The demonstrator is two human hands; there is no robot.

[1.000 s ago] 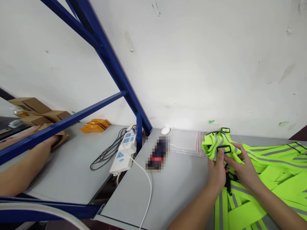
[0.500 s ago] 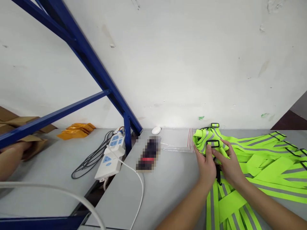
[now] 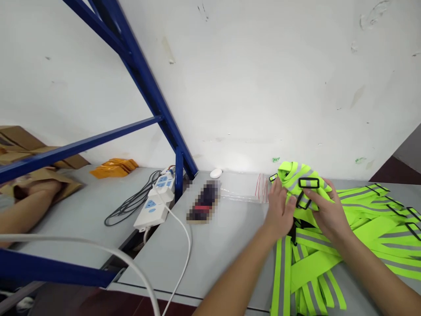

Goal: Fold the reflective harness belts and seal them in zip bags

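A neon-yellow reflective strap (image 3: 294, 170) with grey stripes is rolled into a loose bundle between my two hands. Black plastic buckles (image 3: 309, 182) sit on the bundle's near side. My right hand (image 3: 330, 215) is closed around its right side, thumb beside a buckle. My left hand (image 3: 279, 208) presses the left side with curled fingers. Beneath and to the right, more reflective straps (image 3: 368, 237) lie in a heap, some with black buckles at their far right ends. My wrists hide part of that heap.
Clear zip bags (image 3: 243, 186) lie near the wall, beside a white oval object (image 3: 216, 173) and a pixelated dark item (image 3: 204, 204). Leftward are a power strip (image 3: 154, 206), cables, a blue frame (image 3: 154, 101) and orange packets (image 3: 115, 167). Another person's arm (image 3: 29, 215) reaches into a brown paper package.
The bundle has turned in my hands and a second buckle now shows below the first. My left hand has shifted along its side. The camera view has shifted slightly.
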